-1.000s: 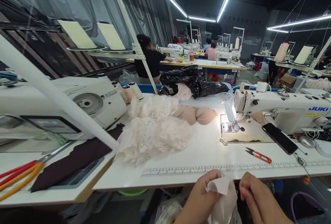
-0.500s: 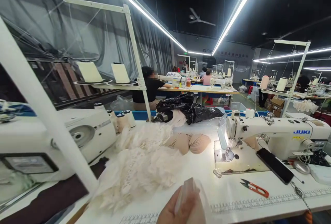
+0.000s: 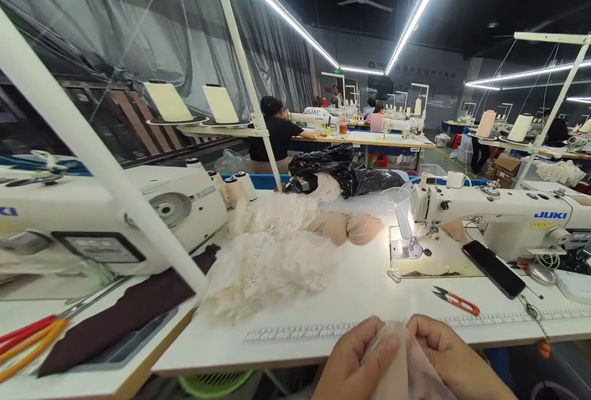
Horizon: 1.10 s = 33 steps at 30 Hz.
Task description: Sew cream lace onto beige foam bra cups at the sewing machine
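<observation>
Both my hands meet low in the view, at the table's front edge. A piece of thin, pale, see-through fabric point(image 3: 398, 360) hangs between them. My left hand point(image 3: 357, 360) pinches it with the thumb on top. My right hand point(image 3: 446, 351) grips its other side with bent fingers. Just beyond lies a printed measuring tape strip point(image 3: 295, 333) along the table. To the right are orange-handled thread snips point(image 3: 457, 300), not touched by either hand. A heap of cream lace point(image 3: 272, 264) and beige moulded cups point(image 3: 346, 229) sit farther back.
A JUKI sewing machine point(image 3: 498, 206) with a lit needle area stands at right, a black phone point(image 3: 493, 268) beside it. Another machine point(image 3: 101, 215) and a white stand post point(image 3: 92, 141) are at left. Black plastic bags point(image 3: 341, 172) lie behind. A person point(image 3: 272, 135) sits beyond.
My right hand is now in view, gripping the fabric beside my left. The view has tilted down and shifted left, showing more of the table's front edge and a green basket below.
</observation>
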Each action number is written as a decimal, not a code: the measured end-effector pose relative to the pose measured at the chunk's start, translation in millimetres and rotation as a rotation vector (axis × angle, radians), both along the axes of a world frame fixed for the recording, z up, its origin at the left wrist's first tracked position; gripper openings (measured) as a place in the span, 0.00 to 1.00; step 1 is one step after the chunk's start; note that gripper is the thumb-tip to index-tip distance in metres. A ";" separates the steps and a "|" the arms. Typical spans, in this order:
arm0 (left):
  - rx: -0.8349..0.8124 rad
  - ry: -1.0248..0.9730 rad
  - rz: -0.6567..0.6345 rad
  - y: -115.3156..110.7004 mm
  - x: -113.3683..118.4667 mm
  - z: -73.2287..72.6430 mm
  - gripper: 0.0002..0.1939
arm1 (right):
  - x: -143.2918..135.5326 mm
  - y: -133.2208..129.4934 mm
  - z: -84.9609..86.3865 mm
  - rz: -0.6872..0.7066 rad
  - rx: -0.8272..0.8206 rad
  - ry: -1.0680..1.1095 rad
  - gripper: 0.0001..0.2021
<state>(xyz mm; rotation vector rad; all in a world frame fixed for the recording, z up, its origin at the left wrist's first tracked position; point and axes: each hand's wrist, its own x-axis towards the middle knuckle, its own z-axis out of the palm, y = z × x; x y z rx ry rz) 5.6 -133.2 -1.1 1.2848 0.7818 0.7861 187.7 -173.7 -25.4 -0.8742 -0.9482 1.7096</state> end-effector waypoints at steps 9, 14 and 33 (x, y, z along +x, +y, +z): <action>0.132 0.158 -0.061 -0.6 1.1 -0.5 0.25 | -11.0 -9.6 -2.3 -0.034 -0.053 0.053 0.26; 0.094 0.149 -0.100 0.5 -1.3 -3.8 0.27 | -9.2 -12.4 -8.9 -0.058 -0.089 0.125 0.23; 0.043 0.122 -0.130 -0.7 2.8 -2.3 0.29 | 6.9 -21.9 32.5 -0.249 0.334 -0.767 0.11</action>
